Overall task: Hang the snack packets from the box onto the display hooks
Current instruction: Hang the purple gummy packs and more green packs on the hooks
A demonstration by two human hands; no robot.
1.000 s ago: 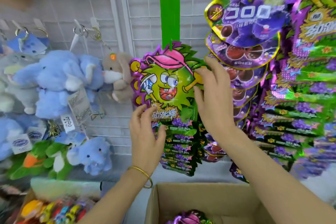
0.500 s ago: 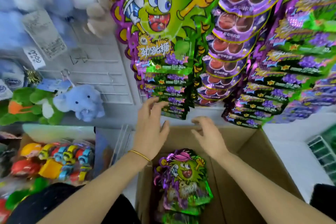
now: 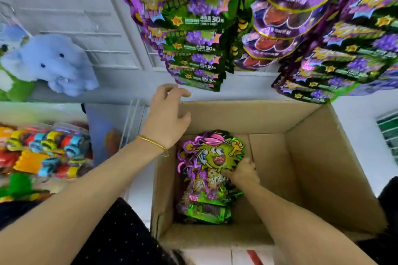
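An open cardboard box [image 3: 312, 157] stands below me, with a stack of green and purple snack packets [image 3: 212, 157] at its bottom left. My right hand [image 3: 243, 171] is down in the box, fingers curled on the right edge of the top packet. My left hand [image 3: 167, 116] hovers over the box's far left corner, fingers loosely bent, holding nothing. Above the box, several of the same packets [image 3: 193, 34] hang in a row on the wall display.
Purple round-fronted packets [image 3: 280, 17] and more green-purple packets [image 3: 349, 56] hang to the right. A blue plush elephant [image 3: 51, 64] hangs at left above a tray of coloured toys [image 3: 45, 150]. A white wire grid panel [image 3: 86, 28] backs the display.
My view has tilted down from the hooks to the box. Both hands left the hanging packets; the right hand has dropped into the box onto the top packet, while the left stayed above the rim.
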